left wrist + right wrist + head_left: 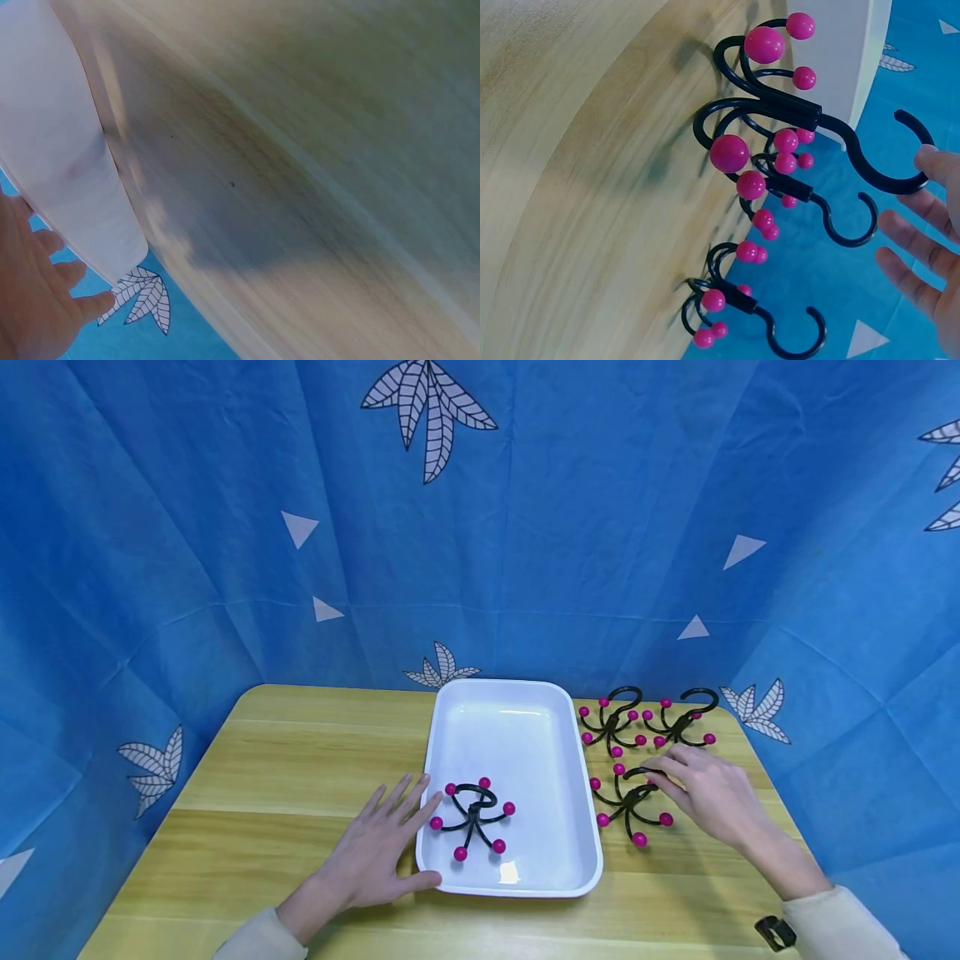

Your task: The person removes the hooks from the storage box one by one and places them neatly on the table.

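Note:
A black multi-arm hook rack with pink ball tips (628, 803) stands on the table right of a white tray (525, 872). My right hand (708, 789) pinches the curved top hook of that rack between thumb and fingers; the right wrist view shows the hook (881, 180) at the fingertips. Inside the tray, near its front left, sits a similar hook rack (474, 817). My left hand (378, 852) lies at the tray's left rim with fingers spread and straight. In the left wrist view its fingers (64, 274) touch or lie close to the tray's side.
Two more such hook racks, one left (612, 727) and one right (681, 725), stand behind at the table's far right corner. Blue patterned cloth (510, 552) hangs around the wooden table (322, 752). A small black object (776, 933) is by the right sleeve.

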The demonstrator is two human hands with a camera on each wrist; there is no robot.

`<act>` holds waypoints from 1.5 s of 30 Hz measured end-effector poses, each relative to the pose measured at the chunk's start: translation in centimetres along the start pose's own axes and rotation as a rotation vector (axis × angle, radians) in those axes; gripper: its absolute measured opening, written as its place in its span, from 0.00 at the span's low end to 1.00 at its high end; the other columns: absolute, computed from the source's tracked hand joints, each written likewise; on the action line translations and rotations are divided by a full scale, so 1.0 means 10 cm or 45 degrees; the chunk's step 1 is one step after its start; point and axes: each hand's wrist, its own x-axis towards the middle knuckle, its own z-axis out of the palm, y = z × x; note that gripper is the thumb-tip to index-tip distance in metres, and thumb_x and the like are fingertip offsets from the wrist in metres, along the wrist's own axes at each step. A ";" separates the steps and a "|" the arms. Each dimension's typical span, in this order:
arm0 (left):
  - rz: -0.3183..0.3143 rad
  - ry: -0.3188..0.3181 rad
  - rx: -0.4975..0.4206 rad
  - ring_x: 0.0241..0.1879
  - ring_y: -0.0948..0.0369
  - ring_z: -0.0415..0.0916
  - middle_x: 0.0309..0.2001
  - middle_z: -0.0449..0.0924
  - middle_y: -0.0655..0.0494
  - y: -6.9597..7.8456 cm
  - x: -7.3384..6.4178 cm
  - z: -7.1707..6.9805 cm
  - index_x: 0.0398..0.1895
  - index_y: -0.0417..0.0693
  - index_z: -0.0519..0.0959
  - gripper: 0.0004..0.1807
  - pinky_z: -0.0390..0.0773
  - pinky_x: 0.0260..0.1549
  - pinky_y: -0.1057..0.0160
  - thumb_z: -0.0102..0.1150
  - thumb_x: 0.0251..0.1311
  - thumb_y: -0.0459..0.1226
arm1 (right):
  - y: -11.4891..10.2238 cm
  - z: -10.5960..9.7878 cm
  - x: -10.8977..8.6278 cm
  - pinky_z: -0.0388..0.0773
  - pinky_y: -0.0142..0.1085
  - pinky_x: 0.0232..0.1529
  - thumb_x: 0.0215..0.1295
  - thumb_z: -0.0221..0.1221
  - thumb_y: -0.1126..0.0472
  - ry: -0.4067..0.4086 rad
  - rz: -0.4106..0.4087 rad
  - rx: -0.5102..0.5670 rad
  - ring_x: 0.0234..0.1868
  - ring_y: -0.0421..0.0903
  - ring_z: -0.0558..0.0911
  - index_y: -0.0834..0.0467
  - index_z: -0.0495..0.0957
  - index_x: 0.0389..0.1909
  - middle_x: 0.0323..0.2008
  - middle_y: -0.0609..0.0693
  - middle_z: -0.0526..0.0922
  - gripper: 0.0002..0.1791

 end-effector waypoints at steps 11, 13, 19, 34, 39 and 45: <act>0.002 0.008 -0.002 0.87 0.46 0.45 0.88 0.43 0.54 0.00 -0.01 0.00 0.86 0.61 0.53 0.58 0.54 0.83 0.36 0.48 0.59 0.80 | 0.04 0.03 -0.01 0.68 0.26 0.18 0.82 0.42 0.34 -0.006 0.012 0.021 0.23 0.39 0.80 0.49 0.91 0.41 0.33 0.44 0.88 0.32; 0.003 0.012 -0.002 0.87 0.46 0.45 0.88 0.43 0.54 0.00 -0.01 0.00 0.86 0.61 0.53 0.58 0.55 0.83 0.36 0.48 0.59 0.80 | 0.04 0.03 -0.01 0.68 0.26 0.18 0.81 0.33 0.32 -0.001 0.009 0.018 0.23 0.39 0.80 0.48 0.91 0.41 0.33 0.44 0.88 0.39; 0.003 0.010 -0.010 0.87 0.46 0.44 0.88 0.42 0.55 0.00 -0.01 0.00 0.86 0.61 0.52 0.58 0.54 0.83 0.36 0.48 0.59 0.80 | 0.05 0.01 -0.01 0.70 0.28 0.19 0.81 0.45 0.35 0.000 0.001 0.014 0.24 0.40 0.81 0.48 0.91 0.43 0.34 0.45 0.89 0.30; 0.035 0.085 0.020 0.85 0.44 0.51 0.87 0.48 0.51 -0.01 -0.02 0.03 0.85 0.58 0.56 0.57 0.58 0.81 0.36 0.53 0.59 0.77 | -0.14 -0.13 0.14 0.86 0.45 0.29 0.73 0.62 0.39 -0.075 0.039 -0.018 0.40 0.53 0.88 0.52 0.88 0.54 0.44 0.53 0.90 0.23; 0.025 0.058 0.003 0.86 0.45 0.48 0.88 0.46 0.52 -0.01 -0.02 0.02 0.86 0.59 0.56 0.57 0.57 0.82 0.36 0.51 0.59 0.78 | -0.30 -0.15 0.28 0.89 0.48 0.35 0.78 0.50 0.32 -0.048 0.002 0.002 0.43 0.54 0.89 0.53 0.88 0.54 0.46 0.55 0.90 0.32; 0.018 0.027 -0.013 0.87 0.46 0.45 0.88 0.43 0.53 -0.01 -0.02 -0.01 0.86 0.60 0.53 0.58 0.54 0.83 0.36 0.50 0.60 0.78 | -0.49 -0.12 0.44 0.90 0.49 0.38 0.62 0.71 0.47 -0.038 -0.008 0.040 0.43 0.53 0.89 0.53 0.88 0.54 0.45 0.52 0.90 0.22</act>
